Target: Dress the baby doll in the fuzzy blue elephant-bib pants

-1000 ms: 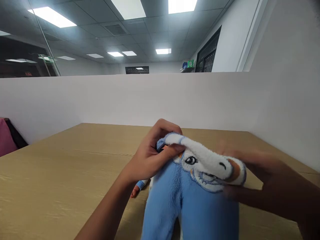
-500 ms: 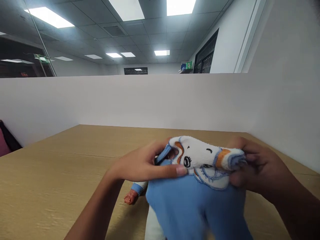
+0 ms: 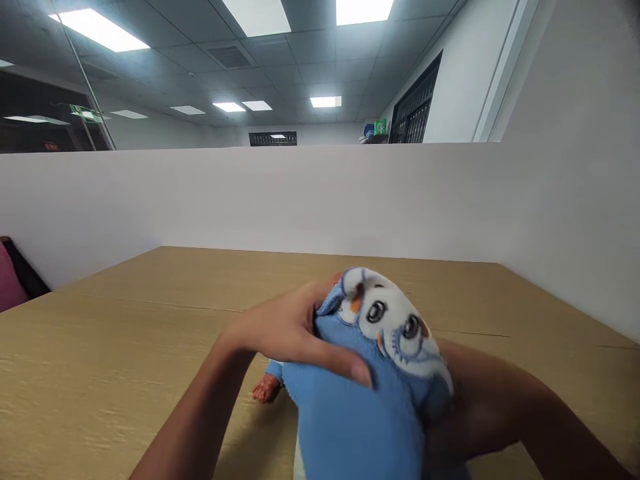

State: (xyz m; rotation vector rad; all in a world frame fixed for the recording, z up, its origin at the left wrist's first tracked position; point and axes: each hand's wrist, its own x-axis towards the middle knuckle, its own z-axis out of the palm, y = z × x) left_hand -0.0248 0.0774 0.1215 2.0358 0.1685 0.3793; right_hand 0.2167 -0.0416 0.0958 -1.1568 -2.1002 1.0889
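In the head view, the step in hand is judged to be the handling of a blue garment [image 3: 360, 420] near its upper edge; the next move seems to call for a steady left hold while slack cloth is guided from the right. The garment lies between the two hands. By the left hand [image 3: 305, 330] it is pinched — the thumb is laid across the front, the fingers are hidden behind the cloth. Just right of that thumb a white embroidered patch [image 3: 390, 317] is seen, curved over. The right hand [image 3: 473, 400], dark and blurred, is set against the garment's right side; whether its fingers are spread or closed cannot be told. Below the left grip, a doll's hand [image 3: 267, 389] is shown over the table [image 3: 150, 340]
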